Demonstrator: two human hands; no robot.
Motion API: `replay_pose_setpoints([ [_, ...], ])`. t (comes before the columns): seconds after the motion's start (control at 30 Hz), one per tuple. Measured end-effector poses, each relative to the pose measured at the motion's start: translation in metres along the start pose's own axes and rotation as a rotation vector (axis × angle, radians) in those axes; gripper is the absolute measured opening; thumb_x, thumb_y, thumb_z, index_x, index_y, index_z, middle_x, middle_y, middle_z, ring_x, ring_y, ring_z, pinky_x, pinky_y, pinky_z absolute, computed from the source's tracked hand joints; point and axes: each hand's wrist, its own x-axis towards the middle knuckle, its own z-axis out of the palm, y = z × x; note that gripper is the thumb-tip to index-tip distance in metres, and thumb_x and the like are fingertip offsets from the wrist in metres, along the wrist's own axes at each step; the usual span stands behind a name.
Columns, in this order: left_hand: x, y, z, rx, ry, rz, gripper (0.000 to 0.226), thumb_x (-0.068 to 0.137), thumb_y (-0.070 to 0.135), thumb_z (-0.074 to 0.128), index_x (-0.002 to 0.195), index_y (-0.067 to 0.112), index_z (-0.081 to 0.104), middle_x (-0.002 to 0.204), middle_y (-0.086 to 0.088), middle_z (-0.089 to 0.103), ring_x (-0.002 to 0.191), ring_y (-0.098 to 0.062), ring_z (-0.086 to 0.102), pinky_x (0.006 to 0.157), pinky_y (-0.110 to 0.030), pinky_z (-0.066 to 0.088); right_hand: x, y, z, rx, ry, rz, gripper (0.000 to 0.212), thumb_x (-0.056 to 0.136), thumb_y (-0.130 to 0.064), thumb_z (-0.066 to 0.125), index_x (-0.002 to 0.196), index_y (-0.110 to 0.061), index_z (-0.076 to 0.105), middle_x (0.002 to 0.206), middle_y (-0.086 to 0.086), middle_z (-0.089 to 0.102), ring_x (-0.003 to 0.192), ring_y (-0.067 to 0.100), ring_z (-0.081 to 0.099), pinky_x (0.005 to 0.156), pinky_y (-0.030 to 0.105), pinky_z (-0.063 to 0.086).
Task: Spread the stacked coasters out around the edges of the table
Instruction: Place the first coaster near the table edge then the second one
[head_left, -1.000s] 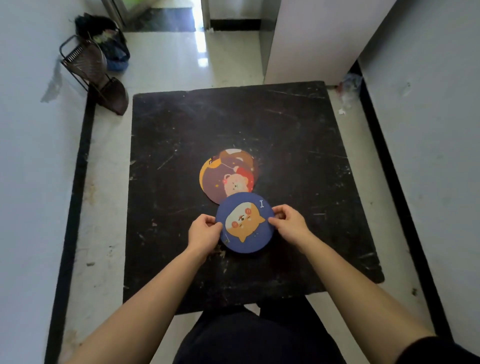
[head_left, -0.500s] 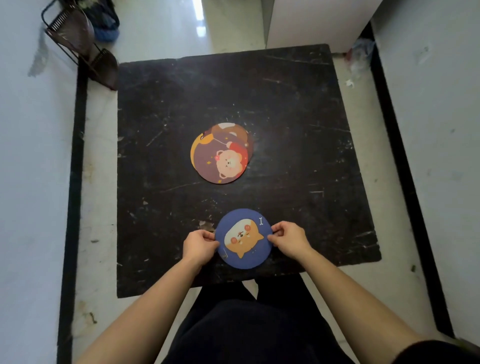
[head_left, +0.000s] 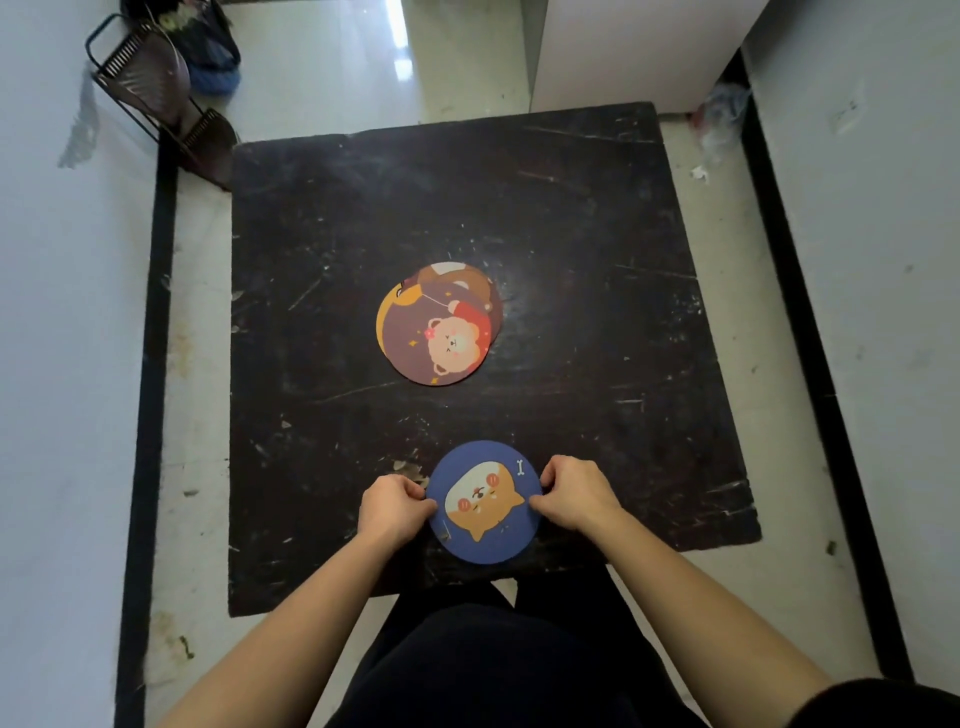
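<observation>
Both hands, left hand (head_left: 396, 506) and right hand (head_left: 574, 493), pinch the blue coaster (head_left: 483, 503) at lower centre of the surface (head_left: 597, 312); the coaster stack (head_left: 439, 325) lies mid-frame, well apart.

black table (head_left: 571, 218): coaster stack (head_left: 439, 325), blue coaster (head_left: 483, 501)

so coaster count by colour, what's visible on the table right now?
Blue coaster, held at the near edge by left hand and right hand: 1
Brown bear coaster, top of the pile: 1
Yellow coaster, edge showing: 1
Darker brown coaster, partly covered: 1
Total: 4 visible; more could be hidden beneath.
</observation>
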Motion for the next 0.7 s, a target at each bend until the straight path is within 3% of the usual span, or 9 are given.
replay_pose_setpoints([
  [0.07, 0.008, 0.006, -0.009, -0.021, 0.043, 0.027, 0.017, 0.079, 0.030, 0.075, 0.087, 0.017, 0.068, 0.085, 0.000, 0.071, 0.083, -0.016, 0.066, 0.081, -0.041, 0.056, 0.005, -0.010, -0.010, -0.036, 0.013, -0.004, 0.042, 0.075, -0.040, 0.072, 0.108, -0.022, 0.054, 0.104, 0.001, 0.063, 0.090, 0.021, 0.062, 0.065, 0.034, 0.050],
  [0.17, 0.025, 0.023, -0.030, -0.110, 0.187, 0.084, 0.044, 0.086, 0.034, 0.068, 0.123, 0.013, 0.059, 0.114, -0.005, 0.068, 0.104, -0.022, 0.063, 0.092, -0.042, 0.052, 0.018, -0.030, -0.027, -0.003, 0.177, -0.121, 0.063, 0.083, -0.040, 0.067, 0.138, -0.024, 0.041, 0.131, 0.005, 0.050, 0.112, 0.027, 0.059, 0.080, 0.039, 0.050],
  [0.27, 0.042, 0.046, -0.052, -0.210, 0.244, 0.155, 0.062, 0.088, 0.033, 0.065, 0.143, 0.013, 0.042, 0.141, -0.009, 0.052, 0.121, -0.024, 0.055, 0.100, -0.042, 0.045, 0.035, -0.057, -0.042, 0.116, 0.261, -0.246, 0.074, 0.088, -0.031, 0.064, 0.151, -0.025, 0.025, 0.147, 0.006, 0.037, 0.122, 0.028, 0.054, 0.089, 0.042, 0.050],
  [0.37, 0.058, 0.068, -0.066, -0.321, 0.218, 0.182, 0.067, 0.090, 0.026, 0.065, 0.148, 0.013, 0.033, 0.151, -0.008, 0.042, 0.130, -0.023, 0.048, 0.104, -0.042, 0.042, 0.056, -0.086, -0.053, 0.212, 0.262, -0.277, 0.079, 0.089, -0.028, 0.064, 0.154, -0.024, 0.020, 0.152, 0.005, 0.035, 0.128, 0.024, 0.051, 0.100, 0.045, 0.048],
  [0.47, 0.068, 0.085, -0.072, -0.506, 0.157, 0.148, 0.063, 0.091, 0.020, 0.064, 0.147, 0.010, 0.035, 0.148, -0.010, 0.046, 0.125, -0.024, 0.051, 0.103, -0.043, 0.046, 0.073, -0.112, -0.057, 0.400, 0.198, -0.226, 0.082, 0.087, -0.029, 0.069, 0.154, -0.019, 0.023, 0.149, 0.007, 0.041, 0.123, 0.022, 0.054, 0.101, 0.041, 0.046],
  [0.53, 0.071, 0.092, -0.075, -0.607, 0.115, 0.122, 0.058, 0.092, 0.017, 0.062, 0.144, 0.010, 0.039, 0.142, -0.009, 0.051, 0.108, -0.019, 0.056, 0.090, -0.037, 0.051, 0.082, -0.124, -0.056, 0.507, 0.173, -0.150, 0.083, 0.085, -0.028, 0.071, 0.154, -0.015, 0.025, 0.144, 0.008, 0.047, 0.121, 0.023, 0.055, 0.104, 0.042, 0.046],
  [0.6, 0.076, 0.093, -0.075, -0.633, 0.103, 0.104, 0.057, 0.092, 0.016, 0.062, 0.144, 0.010, 0.040, 0.138, -0.008, 0.054, 0.097, -0.013, 0.056, 0.080, -0.031, 0.050, 0.088, -0.131, -0.052, 0.551, 0.200, -0.095, 0.079, 0.085, -0.030, 0.070, 0.151, -0.014, 0.030, 0.129, 0.004, 0.060, 0.121, 0.023, 0.055, 0.104, 0.044, 0.044],
  [0.7, 0.080, 0.089, -0.078, -0.660, 0.085, 0.070, 0.062, 0.092, 0.016, 0.063, 0.147, 0.010, 0.035, 0.140, -0.009, 0.052, 0.103, -0.016, 0.055, 0.082, -0.032, 0.051, 0.087, -0.135, -0.051, 0.645, 0.252, -0.048, 0.059, 0.086, -0.032, 0.070, 0.139, -0.018, 0.048, 0.096, -0.007, 0.067, 0.108, 0.020, 0.061, 0.099, 0.044, 0.048],
])
